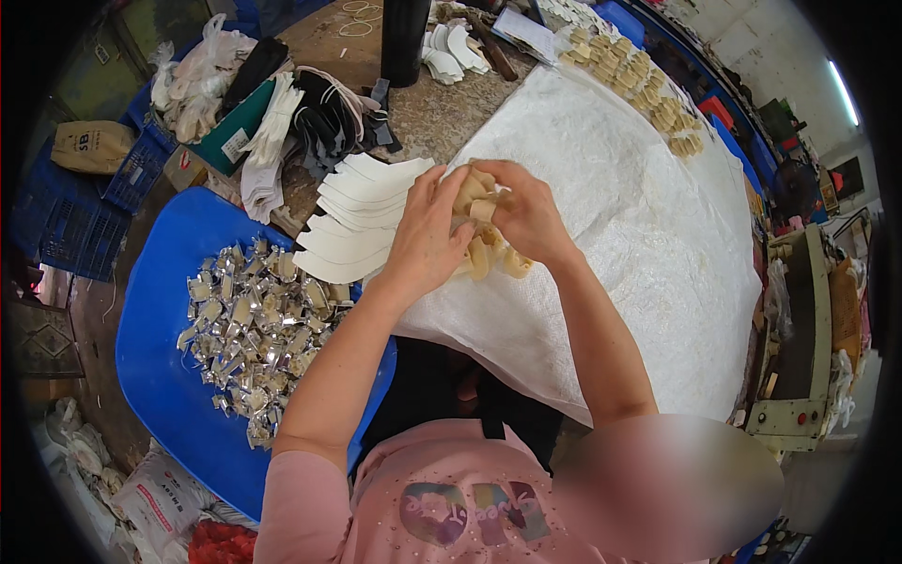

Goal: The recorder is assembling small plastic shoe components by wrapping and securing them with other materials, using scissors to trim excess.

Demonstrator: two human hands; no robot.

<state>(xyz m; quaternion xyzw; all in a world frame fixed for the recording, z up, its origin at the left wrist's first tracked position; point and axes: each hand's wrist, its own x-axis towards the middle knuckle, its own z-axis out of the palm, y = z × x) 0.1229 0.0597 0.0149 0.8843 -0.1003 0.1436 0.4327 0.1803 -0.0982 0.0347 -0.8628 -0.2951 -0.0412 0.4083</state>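
My left hand (425,235) and my right hand (528,211) meet over the near left part of a white woven sheet (639,244) on the table. Between them they grip a few small beige curved pieces (481,209), shaped like shoe heels. The fingers of both hands curl round these and partly hide them. More beige pieces (516,263) lie just below the hands on the sheet. Left of my left hand is a fanned stack of white curved cut sheets (348,226).
A blue tub (150,376) at the left holds many silver-and-beige pieces (258,324). Beige pieces stand in rows (639,80) along the sheet's far right edge. A black cylinder (404,42), a green box (221,146) and black and white scraps (329,113) occupy the far left table.
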